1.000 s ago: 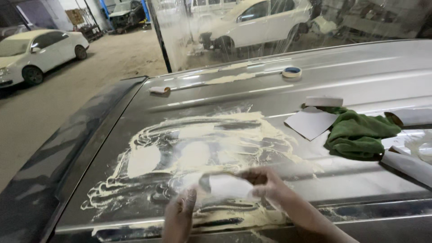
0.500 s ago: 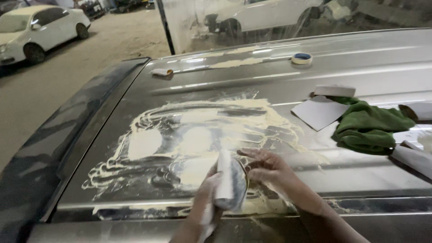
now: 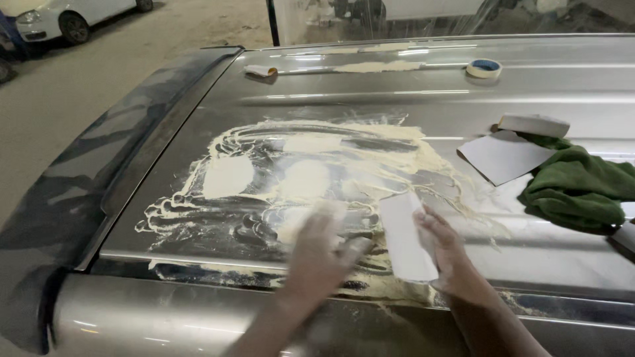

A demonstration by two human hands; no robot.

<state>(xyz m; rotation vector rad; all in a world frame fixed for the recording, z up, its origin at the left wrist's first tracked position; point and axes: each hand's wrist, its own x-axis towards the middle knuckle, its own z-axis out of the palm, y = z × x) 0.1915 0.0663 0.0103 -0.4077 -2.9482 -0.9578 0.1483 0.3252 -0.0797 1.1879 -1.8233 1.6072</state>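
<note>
Cream filler [image 3: 311, 178] already smeared across the grey metal car panel [image 3: 410, 99]; right hand [image 3: 446, 254] pinches a white sanding sheet [image 3: 405, 239], while the blurred left hand [image 3: 317, 254] seems flat, holding nothing.

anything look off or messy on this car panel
Yes. The silver panel carries a wide patch of cream filler, smeared in uneven swirls with bare metal showing through. Its lower edge is ragged near the right hand, which holds a white sanding sheet. The left hand is blurred. A crumpled green cloth lies to the right.
</note>
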